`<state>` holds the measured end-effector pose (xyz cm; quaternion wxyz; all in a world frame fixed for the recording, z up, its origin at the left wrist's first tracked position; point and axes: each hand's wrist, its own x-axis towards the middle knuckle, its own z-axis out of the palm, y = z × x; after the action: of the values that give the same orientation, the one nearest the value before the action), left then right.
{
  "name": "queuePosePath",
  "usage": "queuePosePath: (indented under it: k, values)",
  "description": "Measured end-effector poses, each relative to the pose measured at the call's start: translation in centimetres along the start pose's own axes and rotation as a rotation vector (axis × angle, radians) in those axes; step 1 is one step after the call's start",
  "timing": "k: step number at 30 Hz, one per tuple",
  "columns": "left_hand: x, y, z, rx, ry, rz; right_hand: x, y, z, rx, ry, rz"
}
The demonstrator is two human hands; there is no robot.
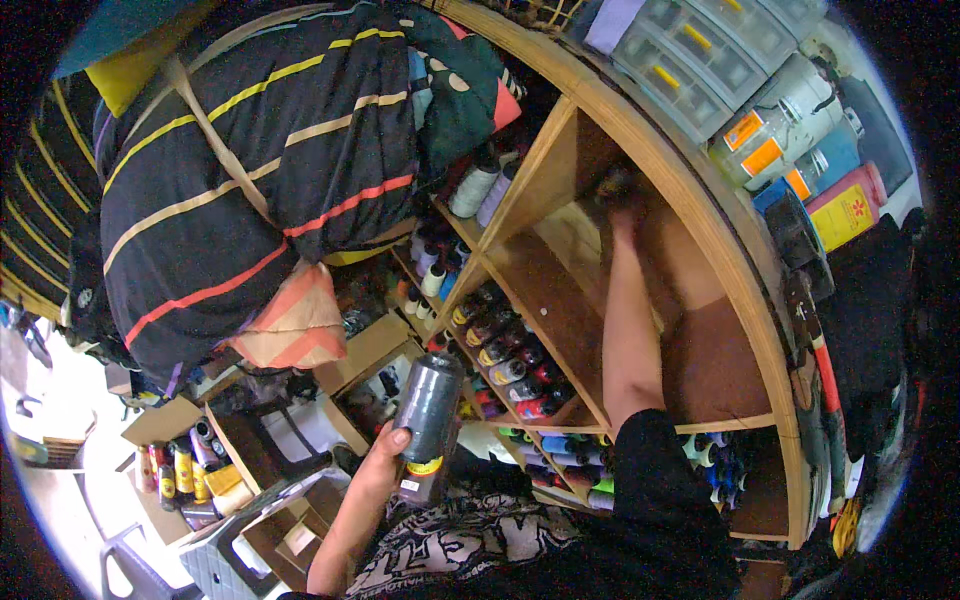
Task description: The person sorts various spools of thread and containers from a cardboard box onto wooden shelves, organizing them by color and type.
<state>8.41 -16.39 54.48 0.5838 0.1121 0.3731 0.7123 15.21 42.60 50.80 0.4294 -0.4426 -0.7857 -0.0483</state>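
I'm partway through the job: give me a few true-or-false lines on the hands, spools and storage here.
1. The left hand holds a dark grey spool. True.
2. The right hand rests on the striped bundle. False: it reaches into a wooden shelf compartment.
3. The clear drawers have red handles. False: the handles are yellow.
4. The open cardboard box at lower left holds yellow spools. True.
5. The right forearm is bare below a black sleeve. True.

Left hand (390, 452), lower centre, holding a dark grey spool (430, 398); right hand (620, 198), upper right, inside wooden shelving (720, 365).
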Motion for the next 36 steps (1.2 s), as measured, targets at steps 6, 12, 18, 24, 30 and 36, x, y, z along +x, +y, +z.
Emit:
queuePosePath:
  k: [6, 12, 18, 24, 30, 36]
  values:
    - [0.2, -0.3, -1.1, -0.007, 0.016, 0.02, -1.0, 0.2, 0.2, 0.069, -0.04, 0.038]
    - [0.4, -0.2, -1.5, 0.032, -0.012, -0.025, -1.4, 0.6, -3.2, 0.088, -0.113, 0.195]
    - [-0.2, 0.4, -1.1, 0.126, 0.079, 0.04, -9.8, -19.4, -20.3, 0.912, -0.929, 0.395]
    - [2.1, 1.6, 1.6, 1.304, 0.41, 0.496, -22.7, -26.4, -26.2, 0.86, -1.002, 0.149]
    - [1.9, 1.9, 2.1, 1.455, 0.453, 0.701, -24.6, -27.1, -25.7, 1.317, -0.987, 0.538]
    - [1.0, 0.9, -1.3, 1.245, 0.424, 0.657, -18.0, -16.7, -22.3, 0.916, -0.41, 0.7]
